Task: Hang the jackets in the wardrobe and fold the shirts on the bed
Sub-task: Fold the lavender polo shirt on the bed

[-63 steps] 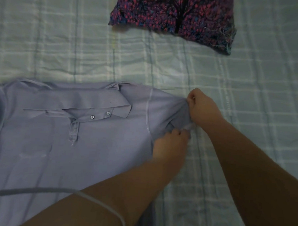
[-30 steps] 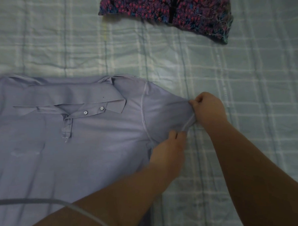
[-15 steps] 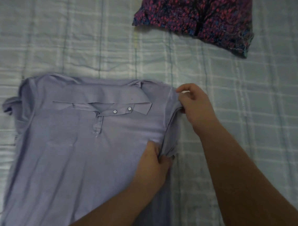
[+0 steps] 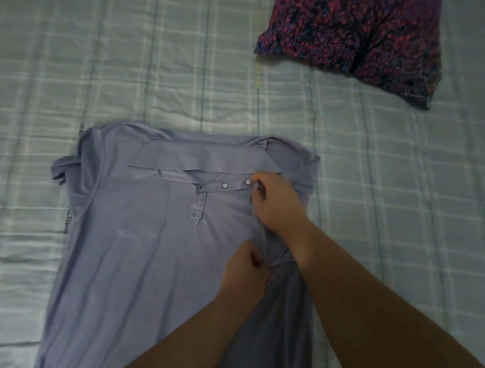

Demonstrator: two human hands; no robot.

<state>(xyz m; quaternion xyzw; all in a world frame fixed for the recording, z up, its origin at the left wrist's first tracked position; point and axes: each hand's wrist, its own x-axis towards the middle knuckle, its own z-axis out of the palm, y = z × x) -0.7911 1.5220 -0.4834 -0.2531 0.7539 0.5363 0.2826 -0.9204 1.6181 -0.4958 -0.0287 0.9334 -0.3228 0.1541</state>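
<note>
Pinching sleeve of lavender shirt (image 4: 149,249), left hand (image 4: 246,270), right hand (image 4: 276,203)

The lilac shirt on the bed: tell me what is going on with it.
A person is folding the polo shirt, which lies front up on the checked bedsheet. The right hand pinches its fabric beside the collar buttons, and the left hand pinches it lower down, with that side turned in over the chest. A red-patterned garment lies apart, further up the bed.
</note>
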